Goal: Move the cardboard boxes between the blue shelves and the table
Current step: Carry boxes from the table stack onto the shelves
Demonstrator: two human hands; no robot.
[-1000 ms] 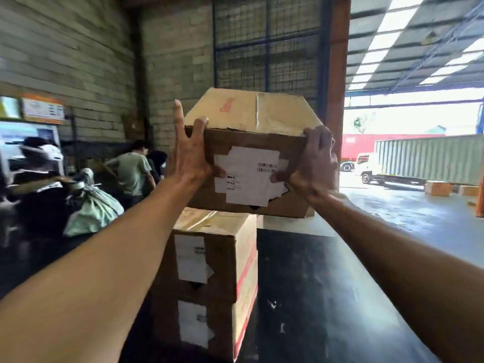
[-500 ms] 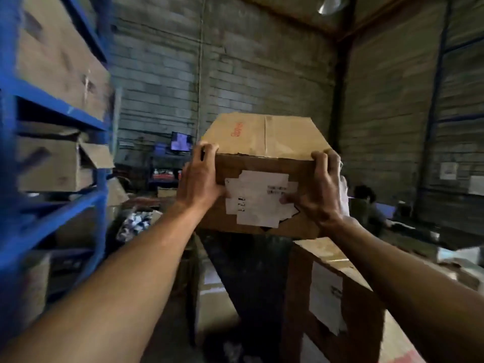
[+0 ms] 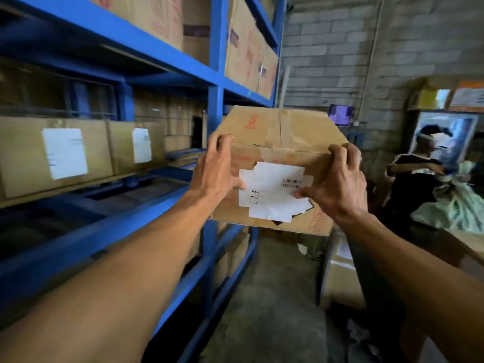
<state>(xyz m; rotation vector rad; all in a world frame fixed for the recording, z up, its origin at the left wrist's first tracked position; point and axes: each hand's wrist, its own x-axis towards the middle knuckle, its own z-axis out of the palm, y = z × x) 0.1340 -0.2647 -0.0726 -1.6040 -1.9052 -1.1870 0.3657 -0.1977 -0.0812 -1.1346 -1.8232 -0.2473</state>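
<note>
I hold a brown cardboard box [image 3: 280, 132] with a torn white label at chest height, in the air in front of me. My left hand [image 3: 217, 169] grips its left edge and my right hand [image 3: 337, 179] grips its right edge, thumbs on the near face. The blue shelves [image 3: 157, 52] fill the left side, just left of the box. Labelled cardboard boxes [image 3: 23, 155] sit on the middle shelf and more boxes [image 3: 248, 53] stand on the upper shelf. The table is hidden behind my right arm.
A narrow concrete aisle [image 3: 267, 297] runs ahead between the shelves and a carton [image 3: 340, 279] on the floor at right. A person in a dark shirt [image 3: 411, 179] works at the right by a green sack [image 3: 455, 208]. A block wall [image 3: 340, 56] closes the back.
I have turned left with the box in both hands, away from the stacked boxes and the open doorway. The blue shelves now fill the left side, close to the box.
</note>
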